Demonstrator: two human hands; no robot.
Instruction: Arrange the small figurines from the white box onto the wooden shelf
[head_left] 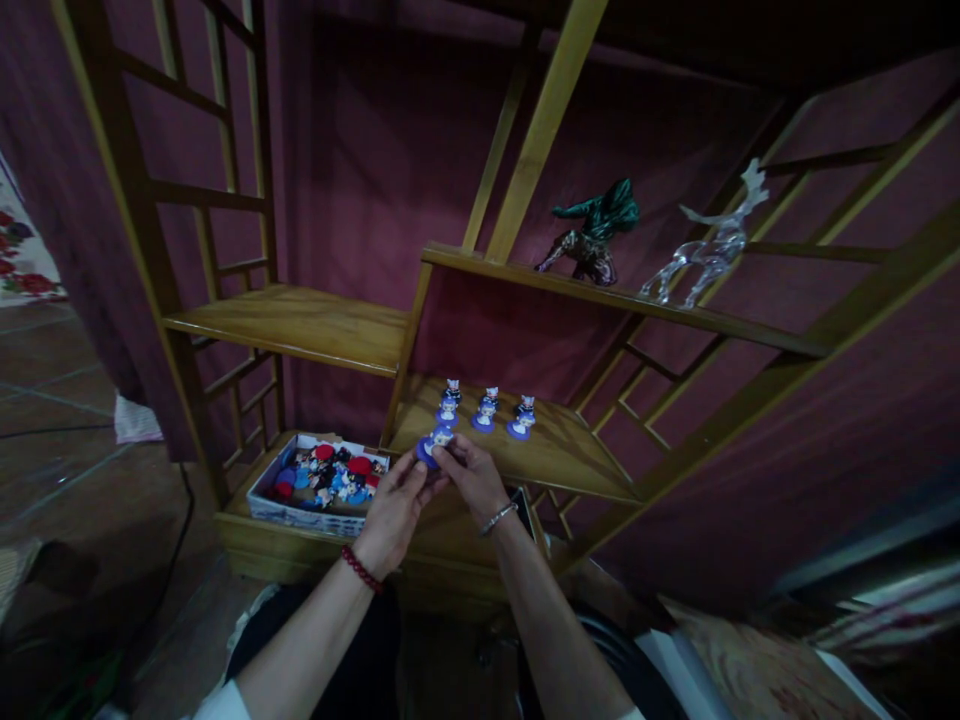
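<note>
Your left hand (394, 508) and right hand (475, 480) pinch the toy (436, 443), fingertips closed on it, by the near left edge of the shelf (574, 458). Slack fingertips could drop it; a bump could topple the figures (486, 412).

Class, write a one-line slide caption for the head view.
Left hand and right hand hold a figurine near a shelf bearing other figurines and a box of figures.
</note>
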